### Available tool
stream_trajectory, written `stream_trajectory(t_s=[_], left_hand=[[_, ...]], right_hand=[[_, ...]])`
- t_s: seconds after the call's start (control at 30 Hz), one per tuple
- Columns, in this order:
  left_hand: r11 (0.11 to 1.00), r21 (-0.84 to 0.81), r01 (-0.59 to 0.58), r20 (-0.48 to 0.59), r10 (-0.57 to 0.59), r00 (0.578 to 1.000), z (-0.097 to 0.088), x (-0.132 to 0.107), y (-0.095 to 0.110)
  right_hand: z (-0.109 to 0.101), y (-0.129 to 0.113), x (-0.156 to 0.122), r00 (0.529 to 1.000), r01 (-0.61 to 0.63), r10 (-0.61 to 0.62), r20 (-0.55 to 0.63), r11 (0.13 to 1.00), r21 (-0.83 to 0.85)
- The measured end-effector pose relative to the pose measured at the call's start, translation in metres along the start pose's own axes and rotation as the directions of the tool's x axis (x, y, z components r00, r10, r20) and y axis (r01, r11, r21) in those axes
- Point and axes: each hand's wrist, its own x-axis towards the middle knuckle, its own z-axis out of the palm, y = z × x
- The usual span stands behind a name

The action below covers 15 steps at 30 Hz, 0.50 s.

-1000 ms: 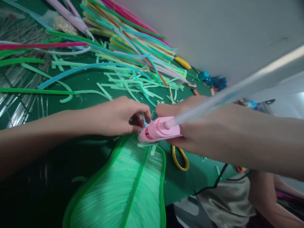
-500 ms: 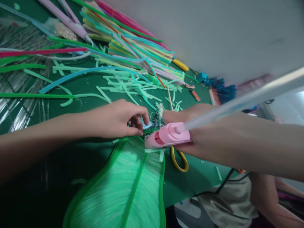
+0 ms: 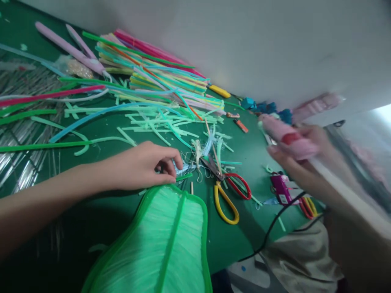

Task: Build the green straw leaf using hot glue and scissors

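My left hand (image 3: 152, 162) hovers with curled fingers at the top edge of a green leaf shape (image 3: 183, 228) with fuzzy green borders and midrib. Its thumb touches that edge, beside a short green pipe cleaner (image 3: 185, 177); whatever the curled fingers hold is hidden. Off to the right, my right hand (image 3: 316, 140), blurred, is closed around a pink glue gun (image 3: 281, 132) with a pale glue stick (image 3: 332, 179) trailing from it. Between the hands lie open scissors (image 3: 226, 207) with one yellow and one red handle, and a cream tassel of threads (image 3: 198, 150).
Bundled pipe cleaners (image 3: 146, 61) and a pink hair straightener (image 3: 71, 49) lie at the back. Cut mint pieces (image 3: 149, 122) litter the middle. An orange lighter (image 3: 241, 125), a purple box (image 3: 280, 188) and a black cable (image 3: 271, 228) are on the right.
My right hand has moved away to the right with the glue gun, off the top of the leaf, uncovering the scissors and tassel. My left hand keeps its place at the leaf's edge.
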Motion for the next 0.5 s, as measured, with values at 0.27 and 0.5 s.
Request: stream_trajectory(t_s=[0.27,0.5], left_hand=[[1.0,0.024,0.003,0.102,-0.005,0.995,-0.008,0.0,0.006],[0.994,0.107,-0.007,0.177,-0.012,0.984,-0.014,-0.002,0.011]], right_hand=[[0.065,0.039,-0.02,0.984,-0.136,0.145,0.102,0.987,-0.091],[0.078,0.029,-0.02,0.979,-0.063,0.072,0.192,0.997,-0.051]])
